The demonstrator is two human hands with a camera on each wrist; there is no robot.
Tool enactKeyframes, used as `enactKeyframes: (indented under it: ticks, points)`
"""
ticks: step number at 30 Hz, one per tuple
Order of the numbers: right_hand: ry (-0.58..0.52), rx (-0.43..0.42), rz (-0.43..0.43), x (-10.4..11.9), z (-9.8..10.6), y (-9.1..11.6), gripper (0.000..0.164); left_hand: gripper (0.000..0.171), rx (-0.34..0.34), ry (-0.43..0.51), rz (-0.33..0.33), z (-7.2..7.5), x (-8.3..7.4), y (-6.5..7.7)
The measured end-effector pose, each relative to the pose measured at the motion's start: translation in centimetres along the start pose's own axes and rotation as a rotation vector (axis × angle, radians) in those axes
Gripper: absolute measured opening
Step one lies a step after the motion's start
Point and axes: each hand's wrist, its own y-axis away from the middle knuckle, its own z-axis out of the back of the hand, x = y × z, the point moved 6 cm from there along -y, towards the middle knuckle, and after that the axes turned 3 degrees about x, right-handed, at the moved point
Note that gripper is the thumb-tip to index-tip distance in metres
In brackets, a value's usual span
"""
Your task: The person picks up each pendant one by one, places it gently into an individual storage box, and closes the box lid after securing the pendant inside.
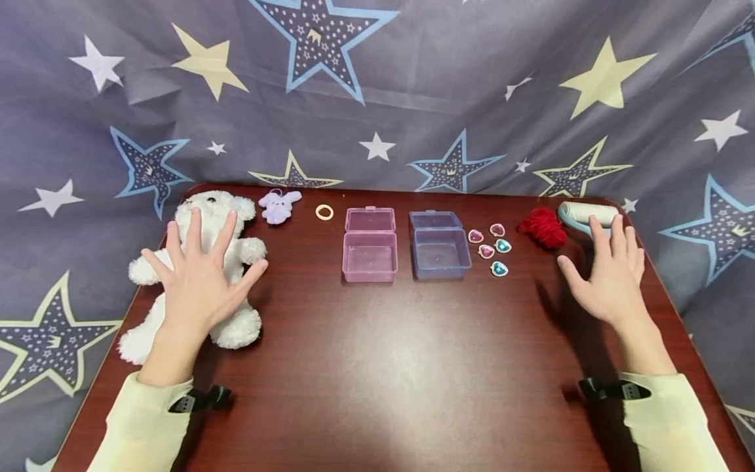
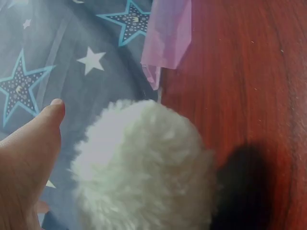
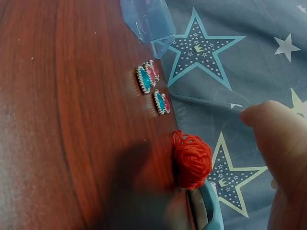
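Observation:
My left hand (image 1: 197, 288) is spread wide, fingers straight, over a white plush animal (image 1: 238, 328); whether it touches the fur cannot be told. In the left wrist view, a thumb (image 2: 31, 153) shows beside a fluffy white part (image 2: 144, 167) of that toy. At the right, my right hand (image 1: 610, 282) holds nothing, its fingers extended near a lint roller (image 1: 592, 214) with a pale blue handle. A ball of red yarn (image 1: 542, 228) lies just left of the roller; the right wrist view shows the yarn (image 3: 193, 163) close up, with a thumb (image 3: 280, 139) to its right.
A pink box (image 1: 370, 278) and a blue box (image 1: 442, 273) stand mid-table, lids raised. Several heart-shaped gems (image 1: 499, 269) lie right of them. A small purple plush (image 1: 277, 207) and a cream ring (image 1: 324, 212) are near the table's (image 1: 377, 367) back edge, before a star-patterned cloth (image 1: 377, 118).

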Motion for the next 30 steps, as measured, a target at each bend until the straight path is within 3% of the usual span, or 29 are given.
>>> enactKeyframes:
  ticks: [7,12,17,24,30]
  points:
    - [-0.051,-0.091,0.063,1.7,0.6,-0.5,0.077,0.093,-0.074,0.07,-0.043,1.0,-1.8,0.3]
    - [-0.067,-0.123,0.144,3.9,0.4,-1.2,0.068,0.096,-0.171,0.168,-0.098,1.3,-4.4,0.6]
    - [-0.043,-0.099,0.195,6.0,-0.3,-1.6,0.056,0.096,-0.289,0.291,-0.178,0.8,-7.4,1.0]
    - [-0.038,-0.02,0.257,7.8,-2.6,-1.9,0.052,0.101,-0.212,0.413,-0.2,-1.6,-10.7,1.4]
    - [-0.043,0.009,0.295,8.5,-3.9,-1.6,0.046,0.097,-0.179,0.522,-0.212,-3.8,-12.3,1.0]
